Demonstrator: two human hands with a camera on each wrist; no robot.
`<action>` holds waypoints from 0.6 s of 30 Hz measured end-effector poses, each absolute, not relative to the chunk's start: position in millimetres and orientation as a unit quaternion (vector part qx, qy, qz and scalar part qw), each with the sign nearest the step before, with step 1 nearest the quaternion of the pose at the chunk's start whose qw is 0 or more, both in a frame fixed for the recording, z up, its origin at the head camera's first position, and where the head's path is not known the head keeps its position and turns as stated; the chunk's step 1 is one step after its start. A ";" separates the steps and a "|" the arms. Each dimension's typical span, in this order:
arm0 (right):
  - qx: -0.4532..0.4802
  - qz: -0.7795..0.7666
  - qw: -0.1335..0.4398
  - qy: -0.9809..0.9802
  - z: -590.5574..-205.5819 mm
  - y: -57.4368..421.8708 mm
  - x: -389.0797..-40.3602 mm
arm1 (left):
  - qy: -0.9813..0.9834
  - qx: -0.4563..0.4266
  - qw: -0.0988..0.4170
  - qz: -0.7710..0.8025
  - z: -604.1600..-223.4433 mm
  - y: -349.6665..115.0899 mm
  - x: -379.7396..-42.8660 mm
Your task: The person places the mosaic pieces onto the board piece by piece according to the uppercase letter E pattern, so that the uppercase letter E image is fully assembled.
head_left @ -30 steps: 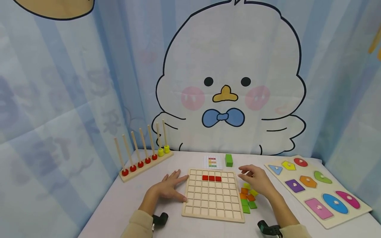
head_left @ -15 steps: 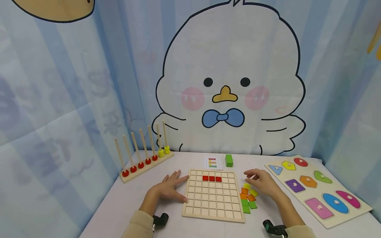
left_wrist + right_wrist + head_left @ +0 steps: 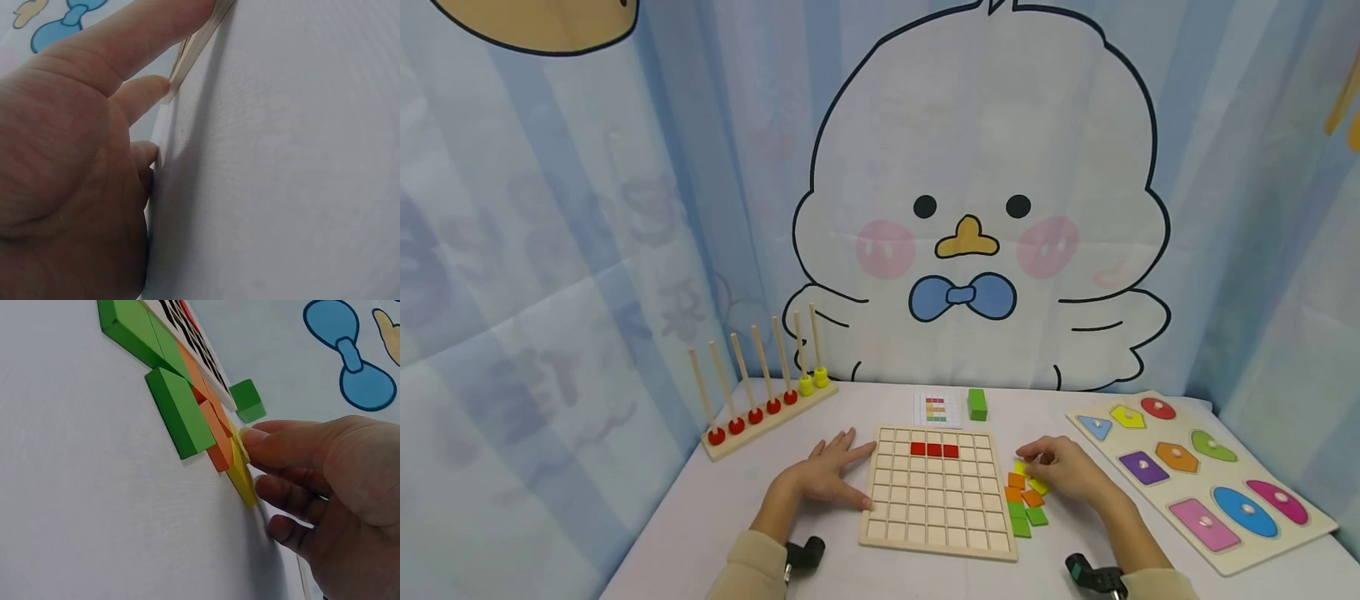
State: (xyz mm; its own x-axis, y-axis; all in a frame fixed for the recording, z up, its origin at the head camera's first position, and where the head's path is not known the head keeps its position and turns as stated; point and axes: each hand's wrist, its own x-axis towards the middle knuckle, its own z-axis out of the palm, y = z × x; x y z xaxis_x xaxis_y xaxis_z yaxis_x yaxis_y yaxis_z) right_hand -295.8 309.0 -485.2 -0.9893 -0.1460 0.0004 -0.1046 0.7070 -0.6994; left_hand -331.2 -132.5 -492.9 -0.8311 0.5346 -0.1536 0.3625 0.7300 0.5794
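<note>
My left hand [image 3: 823, 475] lies spread on the table at the left side of a wooden grid board [image 3: 936, 504]; its thumb and a finger touch the board's edge [image 3: 199, 55]. Three red square tiles [image 3: 934, 450] sit side by side in the board's second row. Right of the board, my right hand [image 3: 1063, 468] reaches down with thumb and fingers curled at a yellow square tile [image 3: 239, 445], which it pinches; the far fingertip is hidden behind the thumb. A second yellow tile [image 3: 241, 481] lies beneath. Orange tiles [image 3: 1013, 494] and green tiles [image 3: 1019, 527] are heaped alongside.
Behind the board lie a small pattern card [image 3: 936, 409] and a green block [image 3: 977, 405]. A peg stand [image 3: 767, 425] with red and yellow beads is at the back left. A shape puzzle board [image 3: 1202, 483] occupies the right side. A printed curtain [image 3: 970, 342] closes the back.
My right hand first drew right, away from the board, then came down onto the yellow tiles. The left hand has stayed at the board's edge.
</note>
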 end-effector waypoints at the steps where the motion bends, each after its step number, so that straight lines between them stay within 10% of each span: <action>1: -0.068 -0.377 0.029 0.923 -486.0 309.6 -295.9 | 0.916 0.246 0.156 0.275 -493.8 -132.9 -331.3; 18: -0.085 -0.394 0.039 0.914 -490.4 312.7 -296.8 | 0.922 0.244 0.155 0.257 -489.5 -129.6 -329.0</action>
